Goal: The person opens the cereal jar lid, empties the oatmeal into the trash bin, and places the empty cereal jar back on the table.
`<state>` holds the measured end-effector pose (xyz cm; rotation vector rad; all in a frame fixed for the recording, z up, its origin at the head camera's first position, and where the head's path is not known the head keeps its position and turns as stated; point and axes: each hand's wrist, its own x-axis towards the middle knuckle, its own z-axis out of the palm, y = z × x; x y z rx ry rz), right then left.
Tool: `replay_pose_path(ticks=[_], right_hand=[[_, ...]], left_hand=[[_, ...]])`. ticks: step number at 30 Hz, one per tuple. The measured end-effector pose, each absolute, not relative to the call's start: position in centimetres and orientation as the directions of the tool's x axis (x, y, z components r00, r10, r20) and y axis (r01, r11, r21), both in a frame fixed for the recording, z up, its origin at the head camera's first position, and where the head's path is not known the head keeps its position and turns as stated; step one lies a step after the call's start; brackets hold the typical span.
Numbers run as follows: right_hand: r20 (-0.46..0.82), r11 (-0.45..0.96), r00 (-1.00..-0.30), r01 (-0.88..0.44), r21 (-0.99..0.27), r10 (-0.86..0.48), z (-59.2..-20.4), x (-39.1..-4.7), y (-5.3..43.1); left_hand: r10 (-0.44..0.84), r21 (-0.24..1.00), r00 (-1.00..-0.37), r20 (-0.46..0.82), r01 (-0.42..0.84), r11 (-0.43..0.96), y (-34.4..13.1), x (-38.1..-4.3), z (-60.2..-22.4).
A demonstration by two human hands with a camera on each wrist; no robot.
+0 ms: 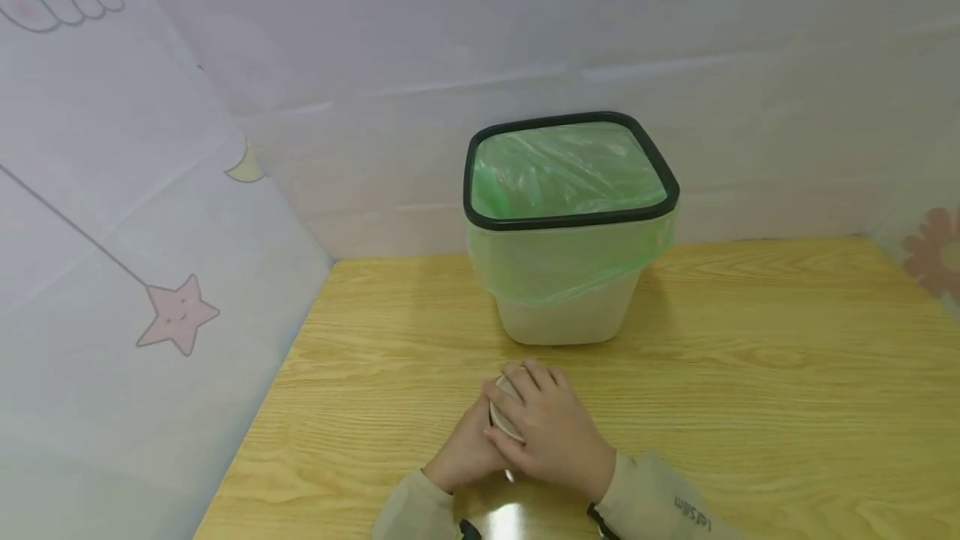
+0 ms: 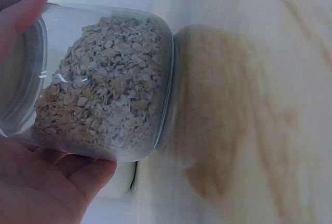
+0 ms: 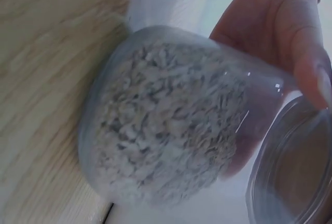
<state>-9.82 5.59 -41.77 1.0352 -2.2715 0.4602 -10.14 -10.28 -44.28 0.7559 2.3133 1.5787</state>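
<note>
A clear jar (image 2: 111,86), partly filled with what look like rolled oats, is between my two hands. My left hand (image 1: 470,448) holds its side, the fingers curled round the glass in the left wrist view. From above, my right hand (image 1: 558,432) grips the pale round lid (image 1: 507,405), fingers over the top and thumb at the near edge. The oats slope to one side inside the jar (image 3: 166,125) in the right wrist view. The jar's base is at the tabletop; whether it rests fully there I cannot tell. Both hands hide most of the jar in the head view.
Behind the hands stands a white bin (image 1: 562,319) with a black rim and a green plastic liner (image 1: 570,173). It is on the wood-grain table (image 1: 765,407). A pale printed cloth (image 1: 390,140) hangs at the back and left.
</note>
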Motion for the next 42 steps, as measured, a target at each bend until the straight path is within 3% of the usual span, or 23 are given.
replay_pose_path(ticks=[6,16,23,34,42], right_hand=[[0.638,0.618,-0.494,-0.785,-0.036,-0.591,-41.6,-10.0,5.7],[0.563,0.644,-0.615,-0.743,-0.180,-0.552,-39.9,-8.6,5.9],[0.538,0.750,-0.690,-0.644,-0.151,-0.485,-40.6,-8.0,4.8],[0.663,0.752,-0.580,-0.658,-0.038,-0.474,-42.3,-8.9,4.5],[0.688,0.739,-0.546,-0.674,-0.021,-0.479,-42.5,-9.1,4.6]], left_hand=[[0.540,0.910,-0.837,0.086,0.286,0.299,-10.4,-10.1,-44.3],[0.555,0.917,-0.824,0.117,0.304,0.258,-10.3,-10.0,-44.4],[0.535,0.917,-0.835,0.128,0.305,0.256,-10.3,-9.9,-44.3],[0.542,0.850,-0.826,0.151,0.389,0.355,-10.0,-10.2,-44.3],[0.541,0.883,-0.829,0.143,0.354,0.309,-10.0,-10.2,-44.3]])
